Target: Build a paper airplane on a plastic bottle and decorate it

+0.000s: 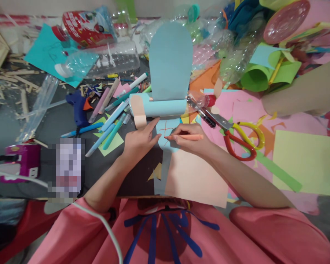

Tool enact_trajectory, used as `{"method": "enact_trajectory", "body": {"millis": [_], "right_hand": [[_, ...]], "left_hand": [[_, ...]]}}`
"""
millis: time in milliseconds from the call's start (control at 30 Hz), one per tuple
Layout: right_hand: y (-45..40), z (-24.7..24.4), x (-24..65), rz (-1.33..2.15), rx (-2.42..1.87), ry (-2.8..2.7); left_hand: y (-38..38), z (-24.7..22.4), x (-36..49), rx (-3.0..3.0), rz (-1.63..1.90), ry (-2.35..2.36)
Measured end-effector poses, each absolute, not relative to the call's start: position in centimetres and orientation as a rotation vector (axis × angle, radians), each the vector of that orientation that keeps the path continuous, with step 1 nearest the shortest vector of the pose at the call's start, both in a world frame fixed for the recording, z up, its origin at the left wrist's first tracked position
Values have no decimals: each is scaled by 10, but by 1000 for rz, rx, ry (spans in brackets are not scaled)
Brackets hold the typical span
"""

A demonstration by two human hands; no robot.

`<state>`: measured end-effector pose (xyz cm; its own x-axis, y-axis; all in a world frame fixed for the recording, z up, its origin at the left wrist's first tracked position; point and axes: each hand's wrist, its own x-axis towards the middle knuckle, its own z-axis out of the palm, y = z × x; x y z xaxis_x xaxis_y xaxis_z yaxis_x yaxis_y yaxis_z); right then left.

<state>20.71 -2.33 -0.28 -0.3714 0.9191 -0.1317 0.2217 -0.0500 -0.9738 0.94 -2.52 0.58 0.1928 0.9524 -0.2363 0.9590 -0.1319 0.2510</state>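
Observation:
My right hand [191, 137] is closed round an orange marker [192, 137], its tip on a light blue paper piece [169, 145] that bears red lines. At the left edge of that piece my left hand [141, 141] rests with thumb and index finger spread apart, nothing between them. Just beyond both hands lies a blue paper-covered roll [165, 107] with a beige strip [138, 106] round its left end. A rounded blue paper panel [171, 60] extends from the roll's far side.
Scissors [243, 141] lie right of my right hand, near pink paper. Left are several markers [107, 128], a blue glue gun [78, 110], a blurred-out device [68, 167] and a purple box [23, 161]. Plastic bottles [107, 58] line the back; a person's arm [305, 90] reaches in at right.

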Motion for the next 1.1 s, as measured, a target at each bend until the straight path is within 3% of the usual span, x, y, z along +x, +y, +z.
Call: {"method": "enact_trajectory", "body": {"millis": [533, 700, 900, 1100], "right_hand": [[-28, -7, 205, 1476, -1254, -1743], [-25, 1, 205, 1606, -1209, -1528], [-15, -2, 208, 1297, -1228, -1302], [-14, -5, 207, 1333, -1216, -1348]], "left_hand": [[-25, 10, 11, 2086, -134, 1809], [-24, 11, 10, 2071, -126, 1801], [-21, 15, 7, 2055, -94, 1752], [-23, 16, 7, 2065, -80, 1752]]}}
